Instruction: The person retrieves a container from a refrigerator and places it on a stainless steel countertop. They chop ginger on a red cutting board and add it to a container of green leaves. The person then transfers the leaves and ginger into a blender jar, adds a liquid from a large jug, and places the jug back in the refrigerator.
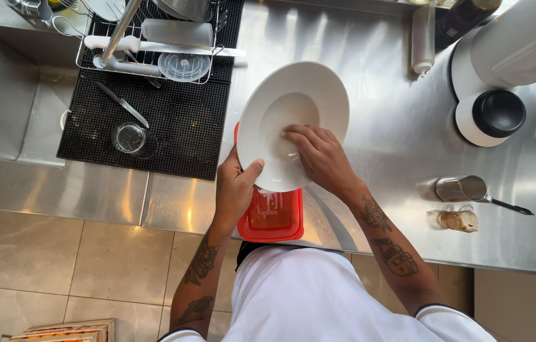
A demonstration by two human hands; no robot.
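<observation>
Wide-rimmed white ceramic deep plate (293, 120) at centre frame, tilted up off the stainless steel counter (395, 145). Left hand (235, 190) closed on the lower rim, thumb over the edge. Right hand (319, 155) laid half-open inside the bowl, fingers spread flat on the well, gripping nothing.

Risk, as a judgement: held by one rim only, so liable to slip and strike the counter edge or the tiled floor (40, 266) at lower left; possibly wet, though hard to tell.

Red rectangular plastic container (274, 218) directly beneath the plate, apparently lidded, contents unclear. Clear glass tumbler (130, 138) on the black mesh mat (179, 120) at upper left, seemingly empty. Small steel cup (461, 188) at right, interior hidden. Glass jar (459, 220) just below it, holding something amber.
</observation>
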